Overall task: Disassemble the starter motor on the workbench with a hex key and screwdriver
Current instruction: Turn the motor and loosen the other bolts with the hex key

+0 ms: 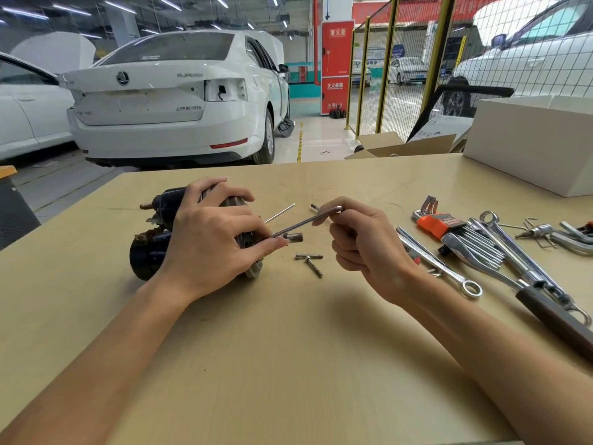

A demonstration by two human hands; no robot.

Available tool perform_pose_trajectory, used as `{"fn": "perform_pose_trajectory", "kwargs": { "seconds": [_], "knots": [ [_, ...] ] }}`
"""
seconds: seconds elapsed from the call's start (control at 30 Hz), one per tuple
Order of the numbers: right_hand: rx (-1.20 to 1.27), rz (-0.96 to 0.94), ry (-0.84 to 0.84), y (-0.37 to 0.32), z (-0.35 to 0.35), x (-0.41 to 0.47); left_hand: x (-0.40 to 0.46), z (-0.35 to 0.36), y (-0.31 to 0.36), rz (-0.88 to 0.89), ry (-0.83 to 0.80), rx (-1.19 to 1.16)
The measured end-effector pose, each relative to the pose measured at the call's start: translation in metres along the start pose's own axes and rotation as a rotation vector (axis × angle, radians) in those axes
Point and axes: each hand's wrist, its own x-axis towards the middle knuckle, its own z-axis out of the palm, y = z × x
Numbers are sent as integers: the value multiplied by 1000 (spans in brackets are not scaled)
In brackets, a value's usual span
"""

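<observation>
Left hand (208, 242): clamped over the starter motor (154, 239), which lies on its side on the table (288, 364).
Right hand (359, 239): pinching the hex key (305, 223) at its bend — long arm slanting down-left into the motor's near end.
Loose bolts (309, 261): just right of the motor.
Room: garage, white car (173, 101) behind.

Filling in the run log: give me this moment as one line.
left hand: holds starter motor | right hand: grips hex key at motor end | two bolts: loose on workbench
</observation>
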Motion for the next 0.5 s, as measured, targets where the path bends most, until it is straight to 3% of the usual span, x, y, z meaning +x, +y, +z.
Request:
{"fn": "perform_pose_trajectory", "kwargs": {
  "seconds": [0.3,0.5],
  "knots": [
    [48,75,49,-1,0,2,1,-1,-1,34,19,-28],
    [157,129,-158,-3,-3,2,1,-1,0,5,10,-38]
  ]
}}
